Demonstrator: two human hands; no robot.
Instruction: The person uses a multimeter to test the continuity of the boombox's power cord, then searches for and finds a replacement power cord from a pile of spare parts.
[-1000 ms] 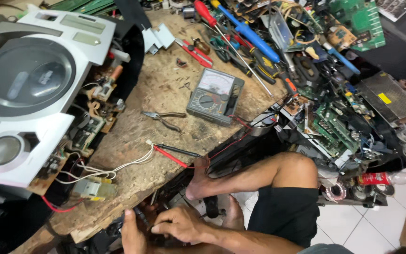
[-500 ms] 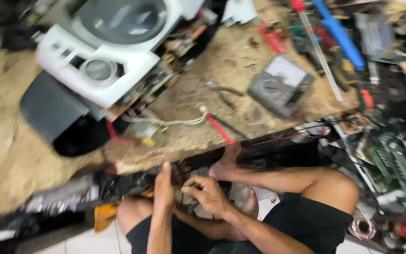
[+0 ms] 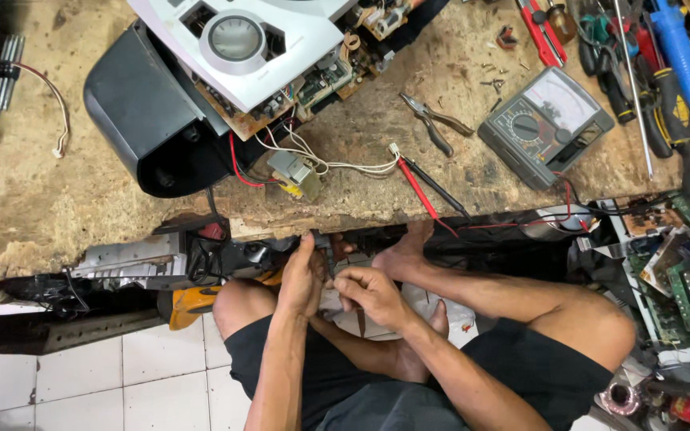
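There is one view only, from a camera worn on the person's head, looking almost straight down. It sits fairly near: the seated person's lap fills the lower frame, with the left hand (image 3: 301, 279) and right hand (image 3: 370, 294) close together just below centre. The worn wooden workbench (image 3: 57, 191) spans the upper half, its front edge running from nine o'clock to three o'clock. The opened stereo (image 3: 241, 48) lies towards twelve o'clock, the multimeter (image 3: 545, 124) towards two o'clock.
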